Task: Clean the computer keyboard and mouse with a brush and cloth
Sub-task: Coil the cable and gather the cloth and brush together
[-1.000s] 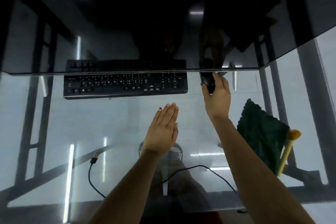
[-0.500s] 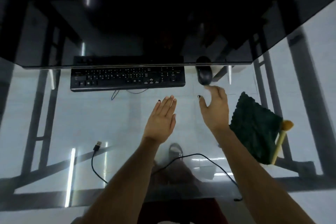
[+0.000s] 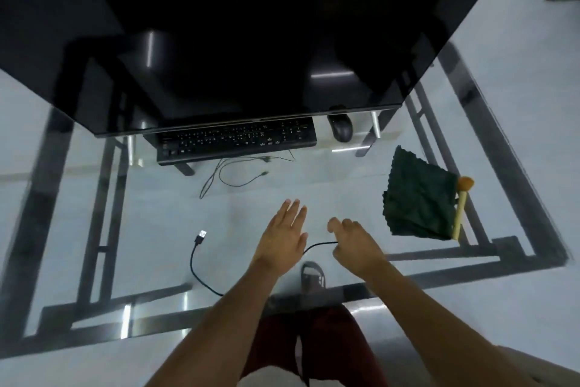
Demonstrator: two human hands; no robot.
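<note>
A clear glass tabletop [image 3: 150, 207] is seen from above, carried on a dark metal frame [image 3: 103, 198] whose bars and legs show through the glass. A pale, light-grey floor [image 3: 533, 79] is visible beneath and to the right of it. The upper part of the view is filled by a large black monitor [image 3: 238, 41], on which streaks of lamp light are reflected.

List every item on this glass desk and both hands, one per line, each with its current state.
Keyboard: flat, far end under the monitor's edge, untouched.
Mouse: beside the keyboard, nobody holding it.
Cloth: lying spread out, unused.
Brush: lying along the cloth's right edge, unused.
Cable: unplugged, plug lying loose.
Monitor: screen dark.
Left hand: open, flat, empty.
Right hand: loosely curled, empty.
</note>
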